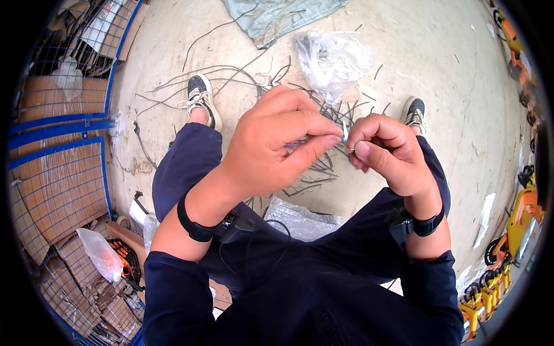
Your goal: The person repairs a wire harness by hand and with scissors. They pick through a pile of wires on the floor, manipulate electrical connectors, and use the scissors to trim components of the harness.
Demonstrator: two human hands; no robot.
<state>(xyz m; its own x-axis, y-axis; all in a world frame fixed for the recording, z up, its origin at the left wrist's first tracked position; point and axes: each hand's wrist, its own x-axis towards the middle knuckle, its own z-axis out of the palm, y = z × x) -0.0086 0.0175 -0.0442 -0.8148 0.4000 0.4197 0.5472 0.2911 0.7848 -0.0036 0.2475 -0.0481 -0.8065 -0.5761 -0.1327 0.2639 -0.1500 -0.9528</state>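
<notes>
Two hands meet over my lap: my left hand [271, 144] and right hand [386, 151] both pinch narrowly on a small metal piece [346, 138] held between the fingertips, seemingly with a thin dark cable end. I judge this a fitting step; next it needs a steady, aligned push. Just below, a clear plastic bag [300, 218] rests between my knees, contents unclear. Farther off, loose dark cables [242, 78] litter the concrete floor [427, 63], beside a crumpled clear bag [334, 57] holding small parts.
</notes>
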